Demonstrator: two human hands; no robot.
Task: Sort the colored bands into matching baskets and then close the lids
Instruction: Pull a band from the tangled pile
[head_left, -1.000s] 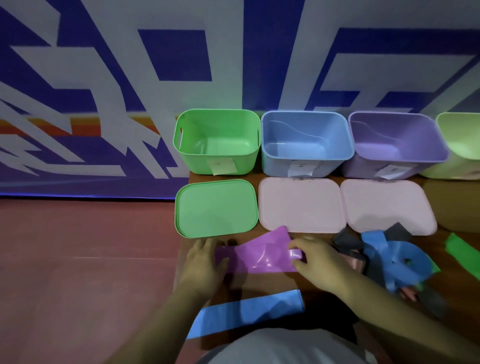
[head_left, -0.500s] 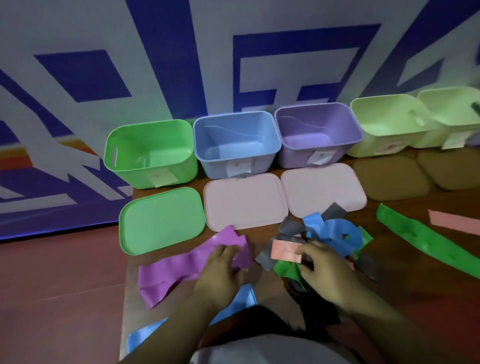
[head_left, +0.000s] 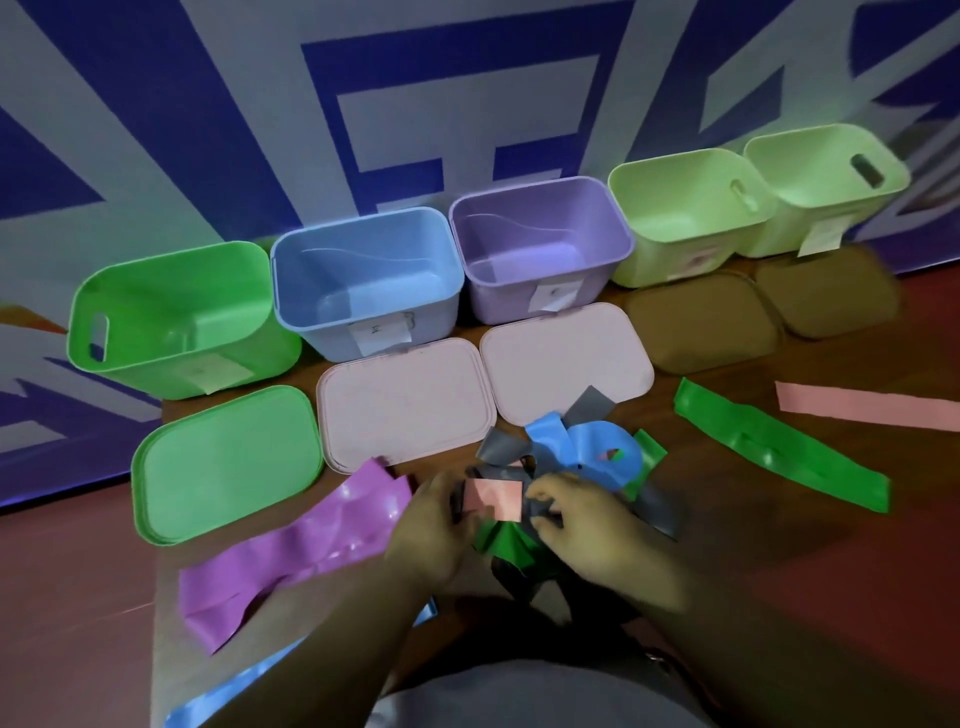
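The pink band (head_left: 492, 499) is pinched at its near edge by the left hand (head_left: 434, 525); the right hand (head_left: 592, 530) is curled at the far edge, but whether that band or the grey band (head_left: 501, 448) is gripped cannot be told; if pulled, the tangled crumpled green band (head_left: 506, 543) and blue band (head_left: 587, 452) could be dragged along; just beyond the grip a pink lid (head_left: 405, 410) lies before the blue basket (head_left: 322, 332), so colours could be mismatched; the purple band (head_left: 311, 540) lies loose to the left.

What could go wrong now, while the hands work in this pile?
The pink band between the left hand and right hand is tangled with a grey band, a blue band and a green band; pulling may drag them along. No pink basket shows, only pink lids: missorting is possible.
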